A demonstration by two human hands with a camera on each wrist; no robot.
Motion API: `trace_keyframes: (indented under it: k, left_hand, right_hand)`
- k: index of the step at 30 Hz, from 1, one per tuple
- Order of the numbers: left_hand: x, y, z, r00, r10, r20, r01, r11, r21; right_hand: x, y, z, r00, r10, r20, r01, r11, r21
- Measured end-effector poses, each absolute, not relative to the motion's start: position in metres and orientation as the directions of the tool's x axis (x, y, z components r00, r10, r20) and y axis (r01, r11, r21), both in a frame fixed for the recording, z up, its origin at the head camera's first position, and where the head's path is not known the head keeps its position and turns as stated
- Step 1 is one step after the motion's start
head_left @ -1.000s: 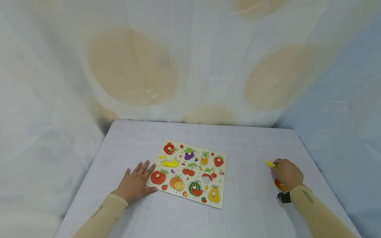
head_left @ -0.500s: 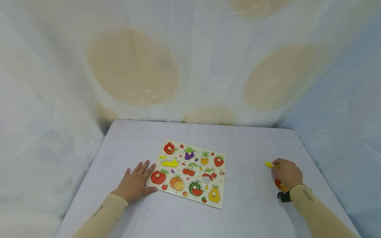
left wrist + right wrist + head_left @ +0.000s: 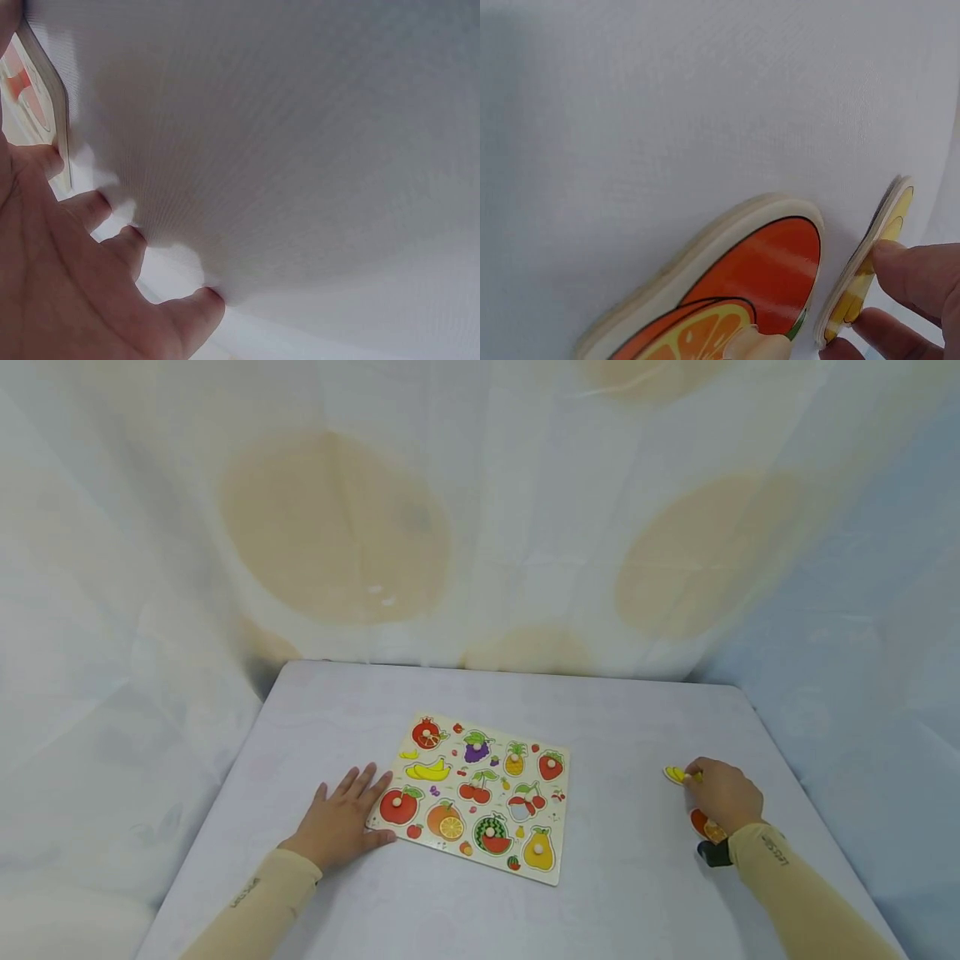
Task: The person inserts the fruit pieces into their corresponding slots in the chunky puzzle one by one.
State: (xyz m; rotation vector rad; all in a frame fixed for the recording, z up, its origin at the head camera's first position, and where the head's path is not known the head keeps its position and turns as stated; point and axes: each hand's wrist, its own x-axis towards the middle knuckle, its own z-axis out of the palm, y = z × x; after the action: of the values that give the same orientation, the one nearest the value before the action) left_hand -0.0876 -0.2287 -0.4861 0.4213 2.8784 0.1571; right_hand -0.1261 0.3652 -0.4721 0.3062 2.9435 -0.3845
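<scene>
On the table lies a wooden fruit puzzle board (image 3: 462, 785) with knobbed pieces in it. My left hand (image 3: 337, 822) rests flat with spread fingers at its left edge; thumb and forefinger touch the board's corner area. In the left wrist view the same hand (image 3: 82, 262) has its fingertips on the cloth and the board's edge. Far to the right, my right hand (image 3: 723, 795) pinches a yellow banana puzzle piece (image 3: 675, 774). The right wrist view shows the thumb on the banana piece (image 3: 866, 270), at the table surface. An orange puzzle piece (image 3: 761, 259) lies just beside it, partly under my wrist.
A white cloth covers the table (image 3: 615, 718). Patterned curtains (image 3: 525, 527) hang behind it and at both sides. A black object (image 3: 715, 853), perhaps a wrist strap, shows at the right cuff.
The banana puzzle piece in my right hand has shifted very slightly to the left. My left hand and the board have stayed where they were.
</scene>
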Motion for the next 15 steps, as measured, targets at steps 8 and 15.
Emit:
trace_keyframes:
  k: [8, 15]
  left_hand:
    - [-0.088, -0.2283, -0.4856, -0.933, 0.296, -0.206, 0.271, 0.952, 0.142]
    - [-0.0875, -0.2292, -0.4873, -0.933, 0.298, -0.202, 0.274, 0.952, 0.139]
  right_hand:
    - [-0.1255, 0.3632, -0.4721, -0.959, 0.193, -0.206, 0.237, 0.947, -0.217]
    - [-0.1244, 0.3591, -0.4712, -0.961, 0.191, -0.2, 0.232, 0.951, -0.206]
